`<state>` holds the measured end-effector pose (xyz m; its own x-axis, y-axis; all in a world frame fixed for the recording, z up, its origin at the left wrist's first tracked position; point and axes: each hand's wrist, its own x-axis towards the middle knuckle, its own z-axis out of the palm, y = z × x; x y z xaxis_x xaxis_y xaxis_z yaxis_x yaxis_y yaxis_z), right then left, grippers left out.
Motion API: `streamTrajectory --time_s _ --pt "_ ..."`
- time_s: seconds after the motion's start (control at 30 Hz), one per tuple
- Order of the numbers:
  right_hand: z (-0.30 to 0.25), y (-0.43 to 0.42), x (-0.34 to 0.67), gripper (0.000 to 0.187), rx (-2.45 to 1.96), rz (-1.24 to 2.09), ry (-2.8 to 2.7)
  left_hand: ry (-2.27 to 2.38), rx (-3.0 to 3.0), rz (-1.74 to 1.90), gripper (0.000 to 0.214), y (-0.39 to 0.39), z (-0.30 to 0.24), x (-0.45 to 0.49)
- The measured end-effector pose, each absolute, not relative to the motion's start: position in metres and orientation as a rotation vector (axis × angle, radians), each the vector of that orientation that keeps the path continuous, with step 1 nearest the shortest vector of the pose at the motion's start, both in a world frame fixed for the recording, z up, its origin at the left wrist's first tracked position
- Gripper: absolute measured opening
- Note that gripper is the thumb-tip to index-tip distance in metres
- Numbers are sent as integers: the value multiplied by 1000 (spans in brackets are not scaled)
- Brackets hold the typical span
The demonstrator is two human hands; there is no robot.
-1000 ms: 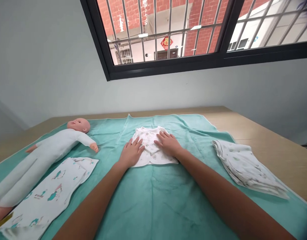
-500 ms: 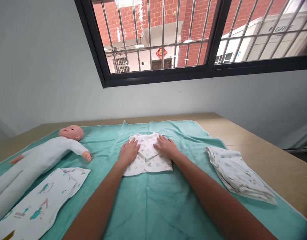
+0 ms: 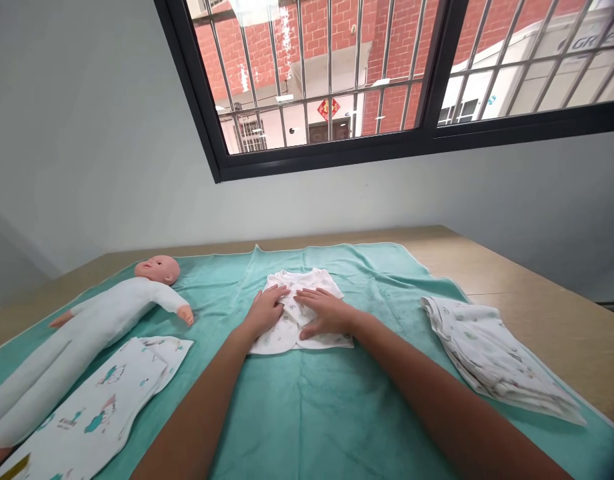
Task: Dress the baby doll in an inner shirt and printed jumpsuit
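The white printed fabric shirt (image 3: 291, 325) lies near the far edge of the teal fabric sheet (image 3: 287, 413), left half under our bare left hand (image 3: 265, 313), right under our bare right hand (image 3: 327, 312) — fingers extended, gripping nothing.

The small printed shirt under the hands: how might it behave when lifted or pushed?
The shirt would probably droop when lifted, since its thin fabric lies flat on the green cloth. It seems light, being much shorter than the doll.
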<state>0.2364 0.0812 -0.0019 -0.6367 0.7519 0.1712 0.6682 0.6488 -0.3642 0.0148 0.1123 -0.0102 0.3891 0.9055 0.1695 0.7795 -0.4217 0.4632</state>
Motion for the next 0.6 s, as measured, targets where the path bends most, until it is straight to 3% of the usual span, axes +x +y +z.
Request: streamTrajectory --time_s 0.13,0.3,0.43,0.6 --pt "-1 78 230 44 -1132 164 -2516 1498 2444 662 44 107 -12 21" --pt "-2 82 234 32 -1239 117 -2204 1560 1979 1028 14 104 -8 22" --pt "-5 98 264 30 -1456 246 -1455 1701 1652 1278 32 117 -10 6" --pt "-8 113 323 31 -1645 176 -793 1807 1352 1460 34 135 -10 -25"
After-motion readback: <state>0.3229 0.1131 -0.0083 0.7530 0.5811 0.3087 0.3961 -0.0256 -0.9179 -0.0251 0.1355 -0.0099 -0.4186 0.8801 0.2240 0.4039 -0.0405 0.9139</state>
